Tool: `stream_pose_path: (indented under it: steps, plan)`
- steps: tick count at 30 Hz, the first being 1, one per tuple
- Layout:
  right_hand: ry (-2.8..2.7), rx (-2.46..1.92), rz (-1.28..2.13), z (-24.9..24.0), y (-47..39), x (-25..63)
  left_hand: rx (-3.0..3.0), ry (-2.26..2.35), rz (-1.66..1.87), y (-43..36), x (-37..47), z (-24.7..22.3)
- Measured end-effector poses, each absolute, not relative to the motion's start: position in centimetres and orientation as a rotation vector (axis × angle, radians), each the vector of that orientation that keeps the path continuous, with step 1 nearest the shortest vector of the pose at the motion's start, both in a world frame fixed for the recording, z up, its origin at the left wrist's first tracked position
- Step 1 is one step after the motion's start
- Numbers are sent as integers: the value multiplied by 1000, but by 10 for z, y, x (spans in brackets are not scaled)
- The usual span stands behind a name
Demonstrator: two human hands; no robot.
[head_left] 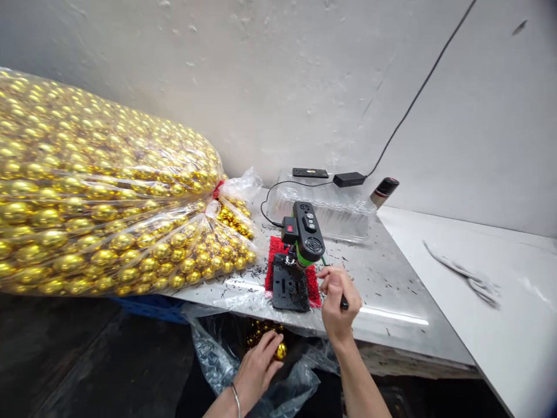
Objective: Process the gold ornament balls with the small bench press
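Note:
My left hand [257,369] is low, over an open clear plastic bag [213,342] in front of the table edge. A shiny gold ball [281,350] is pinched at its fingertips, and more gold balls [256,330] show behind the fingers. My right hand [342,299] is closed around the black-tipped lever of a small bench drill press [308,232]. This black and green press stands on a red mat [274,255], with dark shavings heaped around its black base plate [290,290]. Its drill tip is hidden under the head.
Large clear bags of gold balls [108,203] fill the left. Behind the press are a clear plastic case [322,215], a black power adapter [349,179] with a hanging cord, and a dark-capped can [385,190]. Shavings litter the metal table [378,278]. White cord [470,276] lies right.

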State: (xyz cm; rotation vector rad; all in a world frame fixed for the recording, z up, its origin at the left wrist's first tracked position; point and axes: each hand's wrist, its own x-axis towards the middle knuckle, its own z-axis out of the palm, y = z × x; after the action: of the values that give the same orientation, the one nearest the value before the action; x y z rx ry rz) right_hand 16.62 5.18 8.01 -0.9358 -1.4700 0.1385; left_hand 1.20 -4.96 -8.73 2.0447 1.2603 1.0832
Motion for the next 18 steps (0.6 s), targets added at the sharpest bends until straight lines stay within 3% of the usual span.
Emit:
stream_pose_path:
  steps: [3,7,9,11,18]
  plan:
    - [-1483,-927,115,77,52,165,2050,1305,1147,-35,3,-73]
    - [-1438,-922,94,74,54,164,2119,1579,1356,50,-25,2]
    - [-1445,-907,85,72,55,163,2130,1866,1171,104,-43,38]
    - [-1470,-879,70,70,55,164,2052,2089,749,151,-57,60]
    - [-1506,-852,30,64,56,166,1880,1998,578,213,-66,53]
